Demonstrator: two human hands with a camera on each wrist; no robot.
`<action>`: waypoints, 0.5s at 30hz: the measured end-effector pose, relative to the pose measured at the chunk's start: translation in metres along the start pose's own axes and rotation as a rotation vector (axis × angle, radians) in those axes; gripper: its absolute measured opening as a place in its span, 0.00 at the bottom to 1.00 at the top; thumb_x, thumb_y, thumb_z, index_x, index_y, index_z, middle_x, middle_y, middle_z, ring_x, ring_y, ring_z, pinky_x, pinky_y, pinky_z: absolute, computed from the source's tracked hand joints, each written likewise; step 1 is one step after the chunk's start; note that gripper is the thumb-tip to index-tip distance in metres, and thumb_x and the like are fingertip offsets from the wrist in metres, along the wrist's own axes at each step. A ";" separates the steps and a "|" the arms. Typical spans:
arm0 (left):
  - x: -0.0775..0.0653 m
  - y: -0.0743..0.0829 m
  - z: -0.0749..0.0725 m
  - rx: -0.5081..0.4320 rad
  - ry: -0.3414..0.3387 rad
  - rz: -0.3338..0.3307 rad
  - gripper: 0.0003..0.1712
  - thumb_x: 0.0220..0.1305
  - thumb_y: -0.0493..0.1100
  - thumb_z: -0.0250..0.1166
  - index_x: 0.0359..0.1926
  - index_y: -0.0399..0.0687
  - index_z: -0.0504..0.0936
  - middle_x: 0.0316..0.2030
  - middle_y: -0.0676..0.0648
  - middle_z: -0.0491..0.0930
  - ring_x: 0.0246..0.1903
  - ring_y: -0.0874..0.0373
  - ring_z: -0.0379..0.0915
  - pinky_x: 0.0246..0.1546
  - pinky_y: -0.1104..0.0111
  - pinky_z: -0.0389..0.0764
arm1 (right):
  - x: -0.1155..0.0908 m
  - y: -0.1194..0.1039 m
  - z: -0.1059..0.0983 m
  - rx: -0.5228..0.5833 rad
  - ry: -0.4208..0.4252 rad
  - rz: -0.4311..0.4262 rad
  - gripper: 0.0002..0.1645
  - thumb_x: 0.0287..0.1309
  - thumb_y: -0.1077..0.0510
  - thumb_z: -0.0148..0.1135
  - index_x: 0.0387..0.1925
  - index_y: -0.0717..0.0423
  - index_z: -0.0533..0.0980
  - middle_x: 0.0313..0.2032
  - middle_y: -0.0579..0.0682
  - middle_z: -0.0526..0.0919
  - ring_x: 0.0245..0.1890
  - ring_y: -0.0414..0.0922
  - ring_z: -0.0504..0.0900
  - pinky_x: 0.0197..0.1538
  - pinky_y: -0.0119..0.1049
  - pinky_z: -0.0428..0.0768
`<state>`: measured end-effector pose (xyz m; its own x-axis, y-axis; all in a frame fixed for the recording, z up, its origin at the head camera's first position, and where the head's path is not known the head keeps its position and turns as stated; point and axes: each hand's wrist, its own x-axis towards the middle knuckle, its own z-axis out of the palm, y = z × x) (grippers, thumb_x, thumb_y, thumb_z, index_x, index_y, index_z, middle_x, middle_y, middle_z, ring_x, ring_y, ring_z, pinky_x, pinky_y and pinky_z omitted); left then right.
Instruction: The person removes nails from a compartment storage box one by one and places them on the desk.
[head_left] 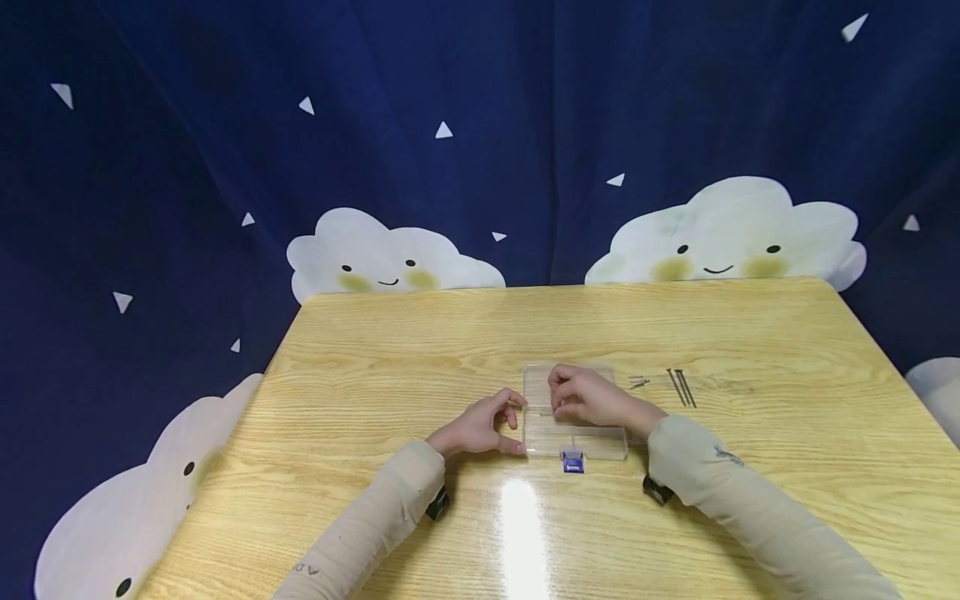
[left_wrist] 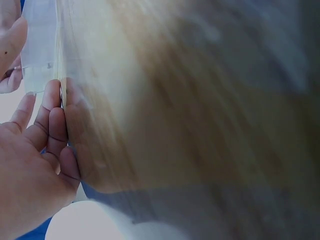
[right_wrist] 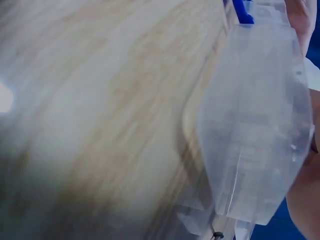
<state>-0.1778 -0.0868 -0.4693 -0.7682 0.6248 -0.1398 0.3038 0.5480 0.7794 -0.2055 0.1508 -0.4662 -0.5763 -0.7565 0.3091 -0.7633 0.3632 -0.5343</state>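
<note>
A clear plastic box (head_left: 592, 448) lies on the table with its lid folded back and a blue latch (head_left: 573, 462) at its front. My left hand (head_left: 483, 425) holds the box's left end, thumb at the front corner and index finger at the back one. Over the box my right hand (head_left: 588, 396) points its curled fingertips down into the back part. A small piece (head_left: 545, 413) lies inside by those fingertips; I cannot tell whether they pinch anything. The right wrist view shows the box's translucent end wall (right_wrist: 255, 125) close up.
Right of the lid lie several small screws (head_left: 639, 383). Beyond them are long dark screws (head_left: 681, 388) side by side. The wooden table (head_left: 390, 333) reaches back to a dark blue curtain (head_left: 480, 67) with clouds on it.
</note>
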 end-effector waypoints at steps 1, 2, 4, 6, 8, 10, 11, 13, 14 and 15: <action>0.000 0.000 0.000 0.000 -0.001 0.001 0.33 0.45 0.42 0.74 0.52 0.46 0.68 0.30 0.50 0.73 0.31 0.60 0.65 0.40 0.70 0.62 | -0.001 0.000 0.000 -0.014 -0.005 -0.013 0.02 0.45 0.63 0.69 0.24 0.57 0.82 0.29 0.44 0.66 0.30 0.38 0.66 0.35 0.33 0.69; 0.000 0.000 0.000 0.000 -0.003 0.003 0.34 0.45 0.42 0.74 0.53 0.46 0.68 0.30 0.50 0.73 0.31 0.60 0.65 0.39 0.70 0.62 | -0.002 0.000 0.000 -0.035 -0.009 -0.027 0.02 0.44 0.63 0.69 0.25 0.56 0.83 0.28 0.43 0.65 0.29 0.38 0.65 0.34 0.32 0.68; 0.000 0.001 0.000 0.002 -0.004 0.003 0.34 0.45 0.42 0.73 0.53 0.46 0.67 0.31 0.50 0.73 0.31 0.60 0.65 0.38 0.70 0.62 | -0.003 -0.001 -0.001 -0.100 -0.018 -0.069 0.03 0.44 0.62 0.69 0.27 0.55 0.84 0.27 0.42 0.63 0.29 0.37 0.63 0.32 0.31 0.67; 0.000 0.001 0.000 0.005 -0.004 0.000 0.34 0.45 0.42 0.73 0.53 0.46 0.67 0.31 0.50 0.73 0.30 0.60 0.65 0.37 0.70 0.62 | -0.004 -0.002 -0.001 -0.167 -0.030 -0.103 0.05 0.45 0.62 0.69 0.29 0.54 0.85 0.26 0.42 0.62 0.28 0.37 0.62 0.31 0.30 0.66; 0.000 0.001 -0.001 0.011 -0.003 -0.002 0.34 0.46 0.42 0.73 0.53 0.46 0.67 0.31 0.50 0.73 0.30 0.60 0.64 0.36 0.71 0.62 | -0.005 -0.004 -0.001 -0.225 -0.051 -0.122 0.05 0.47 0.62 0.68 0.30 0.52 0.84 0.26 0.42 0.61 0.28 0.37 0.62 0.30 0.29 0.65; 0.000 0.000 -0.001 0.012 -0.003 -0.001 0.33 0.46 0.42 0.73 0.53 0.47 0.67 0.31 0.50 0.73 0.29 0.60 0.64 0.36 0.71 0.62 | -0.005 -0.005 -0.001 -0.254 -0.080 -0.119 0.03 0.49 0.62 0.66 0.29 0.52 0.83 0.26 0.42 0.61 0.27 0.37 0.61 0.30 0.29 0.64; 0.001 0.000 -0.001 0.011 -0.004 0.001 0.33 0.46 0.42 0.73 0.53 0.46 0.67 0.31 0.50 0.73 0.30 0.60 0.64 0.37 0.70 0.62 | -0.005 -0.005 0.000 -0.261 -0.091 -0.113 0.03 0.50 0.62 0.66 0.28 0.51 0.82 0.26 0.42 0.60 0.27 0.37 0.61 0.30 0.29 0.64; 0.001 0.000 -0.001 0.011 -0.005 0.001 0.33 0.46 0.42 0.73 0.53 0.47 0.67 0.30 0.51 0.73 0.30 0.60 0.65 0.38 0.70 0.62 | -0.006 -0.006 0.000 -0.263 -0.110 -0.094 0.03 0.52 0.61 0.65 0.28 0.49 0.81 0.26 0.42 0.60 0.27 0.37 0.60 0.31 0.29 0.63; 0.001 -0.001 -0.001 0.010 -0.005 0.003 0.33 0.46 0.42 0.73 0.53 0.47 0.67 0.30 0.51 0.73 0.31 0.60 0.65 0.39 0.70 0.62 | -0.006 -0.006 0.001 -0.257 -0.113 -0.084 0.03 0.52 0.61 0.65 0.28 0.49 0.82 0.26 0.42 0.59 0.27 0.37 0.61 0.31 0.29 0.63; 0.001 -0.001 0.000 0.008 -0.005 0.003 0.33 0.46 0.42 0.73 0.53 0.46 0.67 0.30 0.51 0.73 0.31 0.60 0.65 0.40 0.69 0.62 | -0.006 -0.005 0.002 -0.246 -0.114 -0.070 0.04 0.52 0.61 0.65 0.29 0.49 0.82 0.26 0.42 0.59 0.28 0.37 0.60 0.31 0.29 0.63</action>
<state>-0.1788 -0.0871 -0.4697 -0.7647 0.6289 -0.1405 0.3108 0.5509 0.7746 -0.1971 0.1527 -0.4668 -0.4934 -0.8357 0.2410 -0.8563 0.4182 -0.3031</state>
